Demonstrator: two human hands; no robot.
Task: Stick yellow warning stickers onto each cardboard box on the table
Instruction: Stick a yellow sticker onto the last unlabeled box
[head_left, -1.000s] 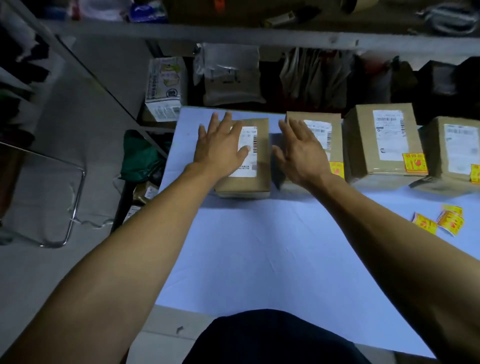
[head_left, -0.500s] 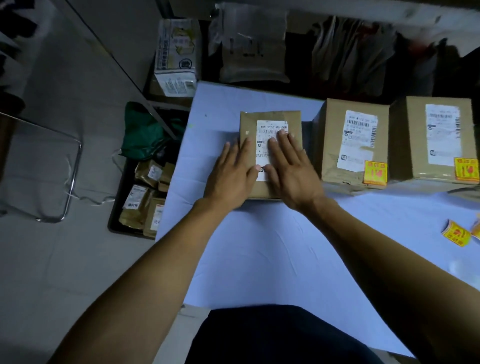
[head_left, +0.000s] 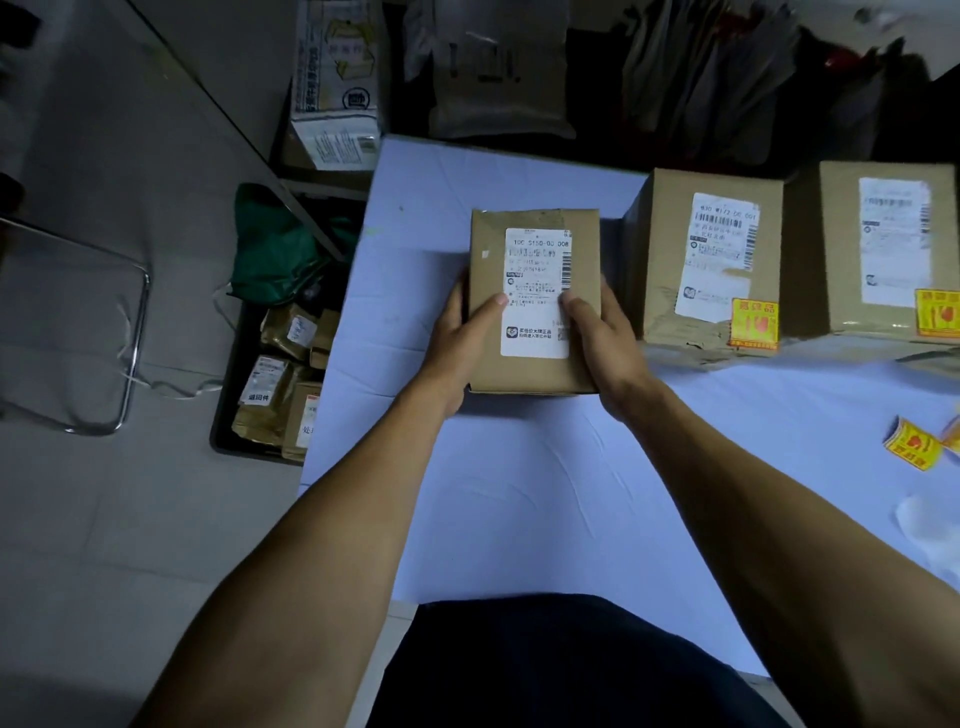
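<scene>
A small cardboard box (head_left: 488, 322) with a white shipping label and no yellow sticker on its visible top sits on the table (head_left: 519, 493). My left hand (head_left: 462, 338) grips its left side, thumb on top. My right hand (head_left: 597, 338) grips its right side, thumb on the label. To the right stand two bigger boxes: one (head_left: 670, 244) bears a yellow warning sticker (head_left: 754, 323), the other (head_left: 841, 244) bears a sticker (head_left: 937, 313) too. A loose yellow sticker (head_left: 915, 451) lies on the table at the right.
A black crate (head_left: 221, 415) of brown parcels sits on the floor left of the table, with a green bag (head_left: 270, 254) behind it. A printed carton (head_left: 335, 83) and grey mail bags (head_left: 498, 73) stand beyond the table's far edge. A metal chair frame (head_left: 130, 332) is at far left.
Both hands slid from lying flat on top of the small box to gripping its two sides. The box now sits nearer to me than the row of boxes.
</scene>
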